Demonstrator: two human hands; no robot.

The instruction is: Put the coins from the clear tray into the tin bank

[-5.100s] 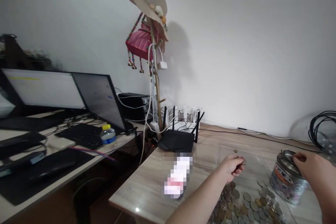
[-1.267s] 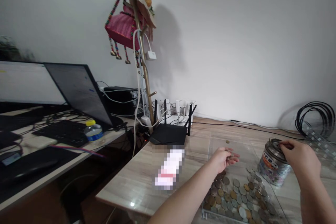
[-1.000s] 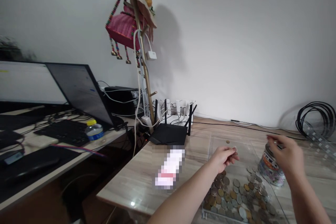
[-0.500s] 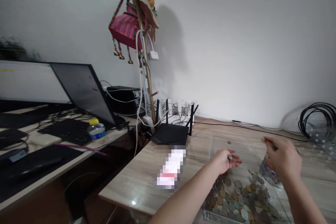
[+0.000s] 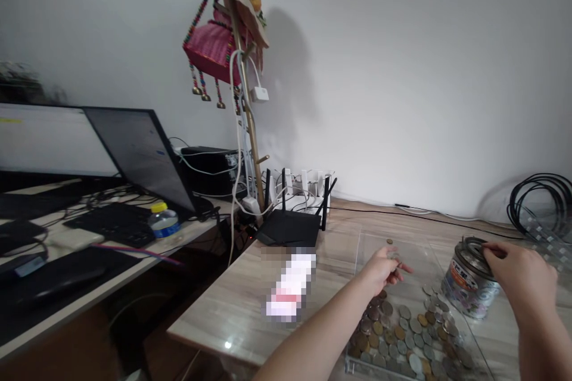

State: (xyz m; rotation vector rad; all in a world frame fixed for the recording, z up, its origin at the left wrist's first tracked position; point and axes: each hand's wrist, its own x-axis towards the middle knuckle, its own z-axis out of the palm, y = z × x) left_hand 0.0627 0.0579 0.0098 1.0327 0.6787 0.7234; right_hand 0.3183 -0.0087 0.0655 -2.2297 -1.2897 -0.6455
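A clear flat tray [image 5: 415,262] lies on the marble-look table [image 5: 250,309]. Several mixed coins [image 5: 397,333] are spread over its near half, and a single coin [image 5: 389,241] rests near its far edge. My left hand [image 5: 384,268] hovers over the tray with its fingers pinched on a coin. A small metal tin [image 5: 469,286] with a printed label stands at the tray's right side. My right hand [image 5: 521,277] rests at the tin's top rim, fingers curled at its opening; whether they hold anything is hidden.
A black router [image 5: 290,226] and a power strip [image 5: 308,184] sit at the table's far left corner. A blurred white-pink object [image 5: 290,286] lies left of the tray. A cable coil [image 5: 538,202] is far right. A laptop [image 5: 143,161], keyboard and water bottle [image 5: 163,223] occupy the left desk.
My right hand swung left across the tray toward my left hand, then went back to the tin's top. My left hand stayed over the tray.
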